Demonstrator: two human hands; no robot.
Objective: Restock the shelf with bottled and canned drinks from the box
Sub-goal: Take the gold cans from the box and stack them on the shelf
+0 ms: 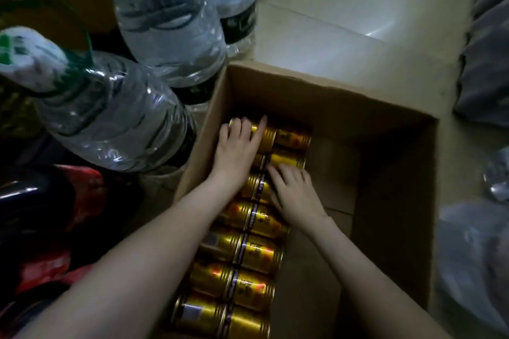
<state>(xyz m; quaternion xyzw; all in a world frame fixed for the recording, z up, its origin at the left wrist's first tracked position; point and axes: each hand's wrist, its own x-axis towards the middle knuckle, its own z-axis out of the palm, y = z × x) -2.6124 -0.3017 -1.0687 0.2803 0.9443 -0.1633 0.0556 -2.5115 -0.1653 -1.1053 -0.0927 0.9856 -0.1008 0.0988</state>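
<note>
Left hand (234, 153), right hand (296, 195), cans (249, 252) hugging box (385, 151)

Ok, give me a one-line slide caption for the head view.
In the cardboard box, the left hand grips one of the gold cans while the right hand rests on others.

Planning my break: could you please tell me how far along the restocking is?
The box is bare on the right, so some stock seems gone. The left hand grips the far can; the right hand rests on the gold cans. Two rows of them remain.
</note>
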